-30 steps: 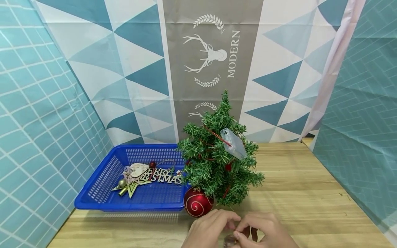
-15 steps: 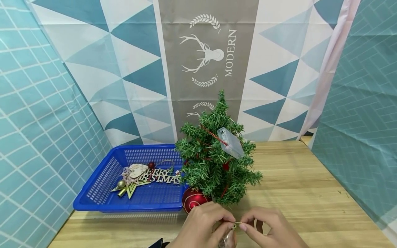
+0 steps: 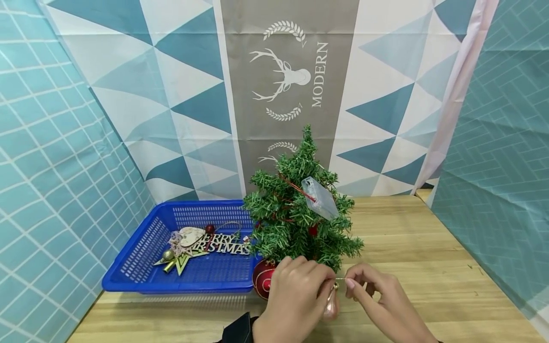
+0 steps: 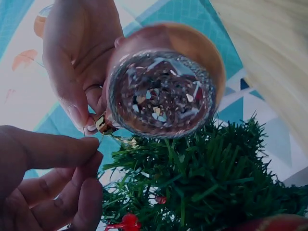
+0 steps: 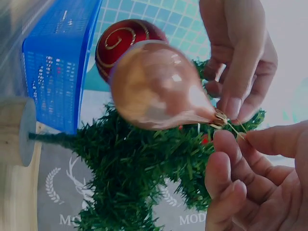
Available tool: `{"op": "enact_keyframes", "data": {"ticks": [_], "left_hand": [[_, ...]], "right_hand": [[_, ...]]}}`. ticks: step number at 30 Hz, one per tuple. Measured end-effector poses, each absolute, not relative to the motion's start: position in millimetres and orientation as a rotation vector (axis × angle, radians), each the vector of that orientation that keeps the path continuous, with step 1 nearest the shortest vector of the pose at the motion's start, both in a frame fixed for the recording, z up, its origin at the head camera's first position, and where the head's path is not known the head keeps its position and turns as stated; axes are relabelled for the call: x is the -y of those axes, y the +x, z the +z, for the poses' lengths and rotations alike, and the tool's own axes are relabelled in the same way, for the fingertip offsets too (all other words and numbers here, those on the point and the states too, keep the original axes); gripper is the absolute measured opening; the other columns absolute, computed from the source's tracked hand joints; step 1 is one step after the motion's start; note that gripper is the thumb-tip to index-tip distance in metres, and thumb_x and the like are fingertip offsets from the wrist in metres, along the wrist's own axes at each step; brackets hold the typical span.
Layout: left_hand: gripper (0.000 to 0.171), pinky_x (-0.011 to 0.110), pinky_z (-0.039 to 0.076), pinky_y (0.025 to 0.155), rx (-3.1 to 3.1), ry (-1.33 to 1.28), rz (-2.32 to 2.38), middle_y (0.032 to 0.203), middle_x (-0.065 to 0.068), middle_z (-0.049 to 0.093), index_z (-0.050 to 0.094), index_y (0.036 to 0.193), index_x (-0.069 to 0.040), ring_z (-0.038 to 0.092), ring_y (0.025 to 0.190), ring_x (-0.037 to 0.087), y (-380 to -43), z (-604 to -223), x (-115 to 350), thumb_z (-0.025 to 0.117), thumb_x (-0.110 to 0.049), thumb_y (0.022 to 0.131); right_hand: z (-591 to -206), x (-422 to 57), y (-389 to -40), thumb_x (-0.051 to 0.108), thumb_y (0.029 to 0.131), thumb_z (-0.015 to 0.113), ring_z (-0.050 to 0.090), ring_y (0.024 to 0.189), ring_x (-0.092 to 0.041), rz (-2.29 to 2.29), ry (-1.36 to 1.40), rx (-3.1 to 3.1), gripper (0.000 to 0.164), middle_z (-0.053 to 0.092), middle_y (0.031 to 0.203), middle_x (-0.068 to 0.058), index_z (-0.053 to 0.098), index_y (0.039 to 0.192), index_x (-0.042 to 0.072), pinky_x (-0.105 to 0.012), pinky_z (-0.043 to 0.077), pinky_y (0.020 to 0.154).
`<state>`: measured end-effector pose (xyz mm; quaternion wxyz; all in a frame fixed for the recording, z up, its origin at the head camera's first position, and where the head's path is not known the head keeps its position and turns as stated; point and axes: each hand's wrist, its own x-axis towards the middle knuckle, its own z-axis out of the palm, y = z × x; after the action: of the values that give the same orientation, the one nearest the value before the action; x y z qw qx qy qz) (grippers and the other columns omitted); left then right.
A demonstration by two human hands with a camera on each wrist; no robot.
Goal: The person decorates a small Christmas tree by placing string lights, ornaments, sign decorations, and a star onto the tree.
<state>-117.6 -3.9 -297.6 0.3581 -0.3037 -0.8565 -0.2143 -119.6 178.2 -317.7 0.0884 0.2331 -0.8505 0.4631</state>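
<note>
A glossy rose-gold teardrop bauble with a gold cap hangs between the two hands, just in front of a small green Christmas tree. The left wrist view reveals its glittery recessed face. My left hand pinches the bauble's thin gold string near the cap. Thumb and forefinger of my right hand pinch the other end, and the string is stretched between them. Behind the left hand sits a red bauble with a gold swirl, partly hidden.
A blue basket stands left of the tree, holding a "Merry Christmas" sign, a star and other ornaments. A clear plastic box hangs on the tree by a red cord. Wooden tabletop extends to the right.
Both hands have moved up and forward toward the tree with the bauble. The string, hidden between the fingers at first, is now pulled out between the two hands.
</note>
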Motion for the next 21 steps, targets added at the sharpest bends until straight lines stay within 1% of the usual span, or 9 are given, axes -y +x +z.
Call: {"op": "enact_keyframes", "data": {"ticks": [3, 5, 7, 10, 13, 15, 17, 21], "left_hand": [[0.013, 0.019, 0.024, 0.058, 2.208, -0.718, -0.487, 0.060, -0.014, 0.052, 0.060, 0.068, -0.025, 0.040, 0.054, 0.004, -121.7, -298.9, -3.2, 0.066, -0.017, 0.076], [0.017, 0.021, 0.021, 0.058, 2.194, -0.691, -0.440, 0.056, -0.012, 0.048, 0.057, 0.065, -0.025, 0.036, 0.053, 0.005, -124.5, -300.0, -6.4, 0.066, -0.017, 0.077], [0.020, 0.024, 0.019, 0.058, 2.190, -0.663, -0.409, 0.053, -0.011, 0.044, 0.055, 0.062, -0.024, 0.033, 0.051, 0.006, -127.1, -301.6, -9.5, 0.066, -0.017, 0.077], [0.024, 0.024, 0.019, 0.056, 2.190, -0.632, -0.362, 0.050, -0.010, 0.040, 0.052, 0.057, -0.024, 0.033, 0.048, 0.007, -130.7, -304.4, -12.8, 0.066, -0.014, 0.073], [0.024, 0.024, 0.019, 0.055, 2.211, -0.612, -0.353, 0.049, -0.010, 0.039, 0.052, 0.056, -0.024, 0.033, 0.048, 0.008, -130.8, -307.9, -13.5, 0.066, -0.013, 0.073], [0.023, 0.024, 0.019, 0.056, 2.232, -0.603, -0.369, 0.050, -0.010, 0.039, 0.053, 0.058, -0.024, 0.032, 0.049, 0.008, -129.5, -309.9, -12.9, 0.065, -0.015, 0.076], [0.021, 0.024, 0.019, 0.057, 2.226, -0.603, -0.381, 0.051, -0.010, 0.041, 0.054, 0.060, -0.024, 0.033, 0.050, 0.007, -128.6, -311.4, -12.3, 0.065, -0.016, 0.076], [0.021, 0.024, 0.021, 0.056, 2.184, -0.594, -0.412, 0.050, -0.010, 0.045, 0.055, 0.058, -0.023, 0.037, 0.050, 0.008, -128.7, -312.9, -14.0, 0.067, -0.013, 0.071]], "right_hand": [[-320.2, -177.4, -123.8, 0.018, 0.091, 0.049, 0.049, 0.057, -0.004, 1.329, 0.596, 2.531, 0.012, 0.052, 0.066, 0.012, 0.053, 0.083, 0.025, -0.021, 0.038, 0.047], [-322.1, -177.0, -127.3, 0.022, 0.092, 0.047, 0.049, 0.058, -0.004, 1.330, 0.516, 2.563, 0.012, 0.052, 0.066, 0.011, 0.053, 0.082, 0.026, -0.021, 0.039, 0.047], [-324.0, -176.7, -131.4, 0.028, 0.092, 0.046, 0.050, 0.059, -0.005, 1.357, 0.447, 2.601, 0.012, 0.052, 0.067, 0.009, 0.053, 0.082, 0.026, -0.023, 0.040, 0.048], [-327.7, -176.5, -137.7, 0.033, 0.091, 0.045, 0.052, 0.060, -0.006, 1.414, 0.399, 2.644, 0.014, 0.054, 0.068, 0.007, 0.053, 0.083, 0.024, -0.024, 0.043, 0.051], [-332.5, -177.4, -141.5, 0.033, 0.091, 0.045, 0.052, 0.060, -0.008, 1.447, 0.430, 2.656, 0.014, 0.055, 0.069, 0.005, 0.053, 0.085, 0.023, -0.025, 0.043, 0.052], [-335.7, -178.6, -142.6, 0.033, 0.091, 0.045, 0.052, 0.059, -0.007, 1.440, 0.476, 2.654, 0.013, 0.055, 0.068, 0.005, 0.053, 0.085, 0.024, -0.024, 0.042, 0.050], [-337.5, -180.2, -142.4, 0.032, 0.091, 0.046, 0.052, 0.059, -0.008, 1.438, 0.504, 2.654, 0.012, 0.055, 0.069, 0.004, 0.053, 0.085, 0.024, -0.024, 0.041, 0.049], [-337.5, -183.5, -140.6, 0.027, 0.091, 0.047, 0.050, 0.057, -0.007, 1.398, 0.559, 2.629, 0.010, 0.054, 0.066, 0.006, 0.054, 0.084, 0.025, -0.022, 0.040, 0.047]]}}
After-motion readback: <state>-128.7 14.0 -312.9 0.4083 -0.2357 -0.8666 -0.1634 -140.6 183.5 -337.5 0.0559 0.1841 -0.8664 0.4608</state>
